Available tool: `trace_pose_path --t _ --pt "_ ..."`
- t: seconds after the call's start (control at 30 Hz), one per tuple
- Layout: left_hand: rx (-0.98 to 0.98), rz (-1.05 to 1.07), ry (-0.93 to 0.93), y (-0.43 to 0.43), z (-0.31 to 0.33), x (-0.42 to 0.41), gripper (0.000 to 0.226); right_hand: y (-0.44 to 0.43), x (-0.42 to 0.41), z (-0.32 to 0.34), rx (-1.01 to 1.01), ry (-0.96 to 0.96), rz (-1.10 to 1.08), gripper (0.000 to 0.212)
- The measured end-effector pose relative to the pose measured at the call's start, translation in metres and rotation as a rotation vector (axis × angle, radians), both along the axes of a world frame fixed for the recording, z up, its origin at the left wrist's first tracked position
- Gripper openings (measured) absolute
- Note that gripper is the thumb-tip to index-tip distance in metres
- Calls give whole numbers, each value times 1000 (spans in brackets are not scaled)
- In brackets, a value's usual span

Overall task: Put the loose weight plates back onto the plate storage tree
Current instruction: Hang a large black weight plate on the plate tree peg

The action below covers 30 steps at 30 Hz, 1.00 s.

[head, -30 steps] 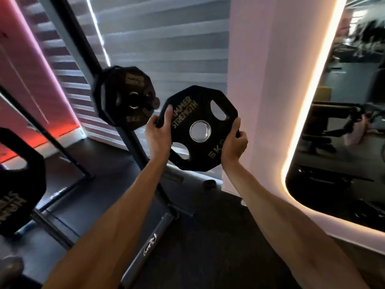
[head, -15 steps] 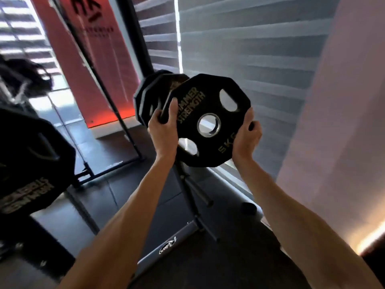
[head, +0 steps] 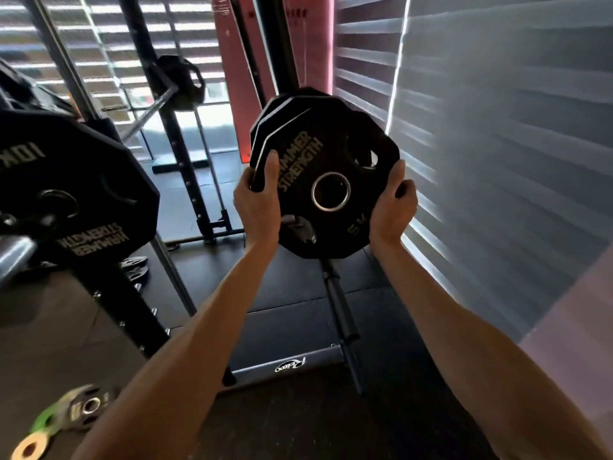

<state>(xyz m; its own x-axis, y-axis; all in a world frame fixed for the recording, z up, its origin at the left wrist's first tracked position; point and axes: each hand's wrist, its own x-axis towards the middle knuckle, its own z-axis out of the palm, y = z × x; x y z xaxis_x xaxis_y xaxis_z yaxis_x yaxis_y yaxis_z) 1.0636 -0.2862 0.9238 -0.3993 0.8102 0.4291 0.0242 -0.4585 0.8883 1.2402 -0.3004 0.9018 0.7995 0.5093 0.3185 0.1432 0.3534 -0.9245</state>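
**5 kg plate held in both hands at the storage tree**

At the near left, small change plates (head: 78, 410) lie flat on the black rubber floor (head: 292, 293), one grey with a green one beside it and a tan one nearer the frame's corner. Above them a large black 10 kg plate (head: 83, 180) hangs on a steel bar sleeve (head: 13, 254), its lettering upside down. Farther back a power rack upright (head: 175, 134) carries another dark plate (head: 185, 81) in front of bright window slats.

The left hand (head: 258, 200) grips the left edge of the 5 kg plate (head: 331, 180), thumb laid on the face beside the "HAMMER STRENGTH" lettering, fingers curled behind. The plate stands upright, face to the camera, its steel-ringed centre hole dark. Directly behind it, stacked plates (head: 275, 117) sit on the plate storage tree (head: 338, 313), whose post runs down to a base bar on the floor. Whether the held plate touches them or sits on the peg cannot be told. The right hand (head: 393, 207) clamps the plate's right edge, thumb in front, fingers wrapped behind.

To the right hang grey zebra blinds (head: 497, 161).
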Motion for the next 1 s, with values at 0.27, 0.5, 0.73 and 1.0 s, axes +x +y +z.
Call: trace_pose_path --t 0.27,0.5,0.73,1.0 --pt "35 16 -9 21 -13 3 40 32 4 -2 72 25 125 45" --pt "31 -38 72 48 5 -3 45 64 1 -8 42 54 134 49" --pt "-11 -67 61 47 0 -9 42 58 -4 -23 13 34 195 39" --pt "-235 72 48 18 -75 -50 36 21 -73 -125 -252 142 456 39"
